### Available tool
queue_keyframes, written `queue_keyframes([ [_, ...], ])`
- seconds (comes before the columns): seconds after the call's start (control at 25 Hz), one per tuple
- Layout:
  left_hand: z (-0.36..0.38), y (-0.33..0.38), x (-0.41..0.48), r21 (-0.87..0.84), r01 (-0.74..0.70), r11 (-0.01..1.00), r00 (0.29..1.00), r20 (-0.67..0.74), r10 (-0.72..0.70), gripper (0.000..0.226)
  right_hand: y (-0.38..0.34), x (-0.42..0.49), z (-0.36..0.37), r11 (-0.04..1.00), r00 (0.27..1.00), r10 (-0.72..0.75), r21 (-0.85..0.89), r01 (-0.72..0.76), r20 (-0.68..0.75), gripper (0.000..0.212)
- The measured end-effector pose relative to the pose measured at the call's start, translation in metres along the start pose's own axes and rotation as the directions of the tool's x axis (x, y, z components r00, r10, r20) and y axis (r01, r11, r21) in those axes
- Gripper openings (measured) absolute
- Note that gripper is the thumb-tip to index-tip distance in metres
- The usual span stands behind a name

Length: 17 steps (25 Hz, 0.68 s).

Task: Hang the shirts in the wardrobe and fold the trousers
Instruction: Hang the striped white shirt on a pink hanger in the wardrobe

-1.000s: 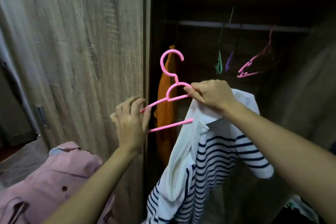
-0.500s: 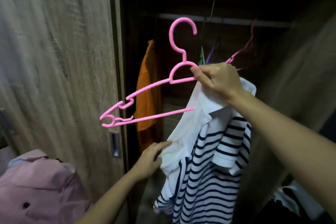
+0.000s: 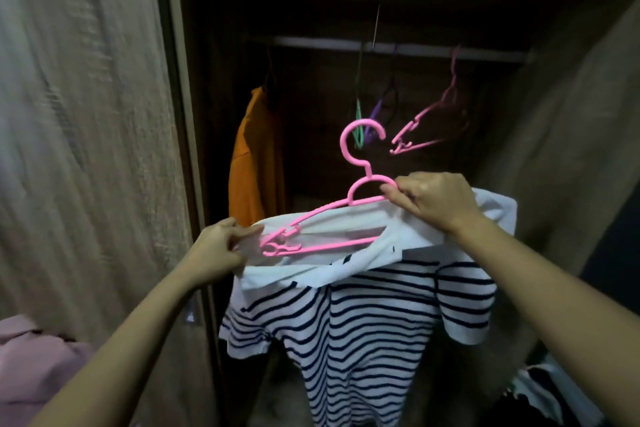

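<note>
Risen left hand (image 3: pixel 216 246) pinches collar (image 3: pixel 311 267), orange shirt (image 3: pixel 252 163), spare hangers (image 3: pixel 419 128) behind

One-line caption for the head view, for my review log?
Right hand grips a pink hanger; left hand pulls the collar of a striped shirt over the hanger's end, below the wardrobe rail.

Both forearms extended forward and upward; left hand (image 3: pixel 219 248) pinching, right hand (image 3: pixel 434 203) gripping with curled fingers.
</note>
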<state>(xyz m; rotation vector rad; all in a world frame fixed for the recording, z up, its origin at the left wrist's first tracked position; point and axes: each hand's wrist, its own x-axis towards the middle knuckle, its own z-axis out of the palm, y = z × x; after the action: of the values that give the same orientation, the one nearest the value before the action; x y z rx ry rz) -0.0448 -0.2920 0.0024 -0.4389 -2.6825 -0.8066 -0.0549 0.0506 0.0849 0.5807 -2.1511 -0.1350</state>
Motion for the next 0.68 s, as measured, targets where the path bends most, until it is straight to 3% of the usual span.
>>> queue_keyframes([
  [0.08, -0.002, 0.038, 0.007, 0.030, 0.161, 0.987, 0.977, -0.147, -0.155, 0.041, -0.017, 0.000, 0.007, 0.999, 0.999, 0.045, 0.016, -0.045, 0.022, 0.055],
  [0.12, 0.002, 0.059, 0.010, 0.053, 0.176, 0.983, 0.955, -0.250, -0.158, 0.042, -0.028, 0.003, 0.008, 0.994, 0.994, 0.092, 0.059, -0.095, 0.053, 0.053],
  [0.2, 0.011, 0.094, 0.008, 0.085, 0.011, 0.996, 0.929, -0.369, 0.021, 0.050, -0.041, 0.013, 0.005, 0.955, 0.961, 0.231, 0.151, -0.254, 0.150, 0.048],
  [0.32, 0.008, 0.100, -0.008, 0.029, -0.291, 0.956, 0.884, -0.374, 0.280, 0.056, -0.030, 0.014, -0.006, 0.857, 0.910, 0.391, 0.305, -0.415, 0.141, 0.045],
  [0.44, -0.023, 0.075, -0.006, 0.159, -0.213, 0.964, 0.852, -0.453, 0.263, 0.060, -0.022, 0.013, -0.013, 0.793, 0.879, 0.470, 0.398, -0.462, 0.083, 0.050],
  [0.56, -0.044, 0.069, 0.003, 0.394, -0.132, 0.910, 0.884, -0.369, 0.288, 0.058, -0.028, 0.019, -0.016, 0.767, 0.873, 0.476, 0.436, -0.471, 0.105, 0.056],
  [0.68, -0.055, 0.070, 0.005, 0.349, -0.209, 0.914, 0.904, -0.287, 0.316, 0.052, -0.038, 0.023, -0.017, 0.759, 0.898, 0.427, 0.500, -0.417, 0.101, 0.054],
])
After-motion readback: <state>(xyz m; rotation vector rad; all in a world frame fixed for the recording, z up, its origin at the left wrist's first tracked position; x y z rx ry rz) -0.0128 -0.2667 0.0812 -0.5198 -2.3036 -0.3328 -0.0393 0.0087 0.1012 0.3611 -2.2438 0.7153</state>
